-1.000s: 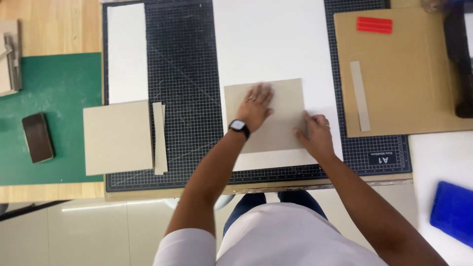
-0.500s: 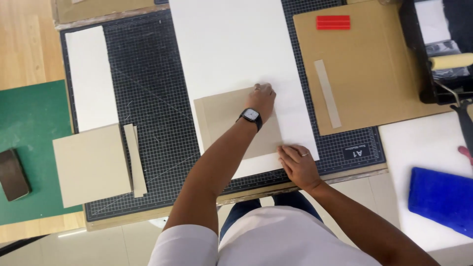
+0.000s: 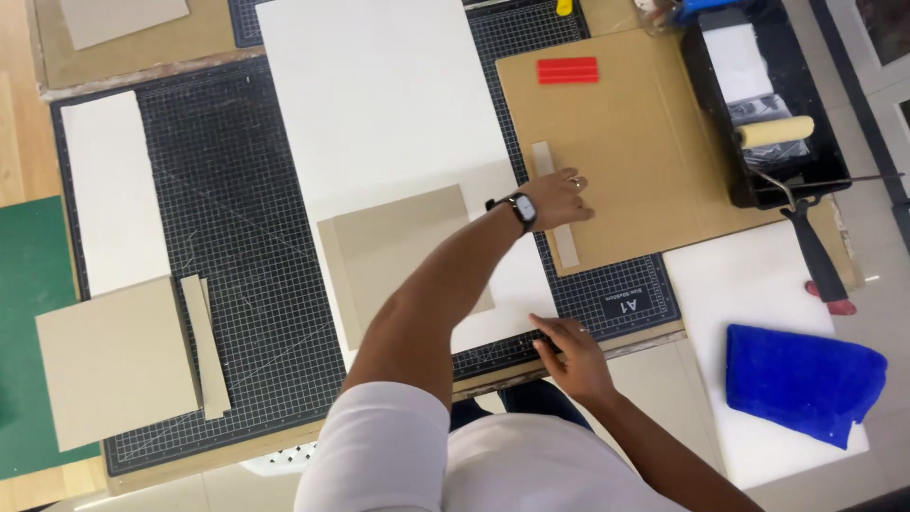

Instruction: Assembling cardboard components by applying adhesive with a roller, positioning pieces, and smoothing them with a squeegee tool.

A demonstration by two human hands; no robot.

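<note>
My left hand, with a black watch on the wrist, reaches across to the right and lies on a narrow pale strip on a brown cardboard sheet. Its fingers rest flat on the strip without clearly gripping it. My right hand rests with spread fingers on the front edge of the black gridded cutting mat. A grey board lies on a large white sheet, partly under my left forearm.
A red block sits on the cardboard. At the right stand a black tray with a paint roller and a blue cloth. At the left lie another grey board, a grey strip, a white sheet and a green mat.
My left hand left the grey board and moved right onto the pale strip on the cardboard. My right hand slid off the white sheet to the mat's front edge. The view shifted right.
</note>
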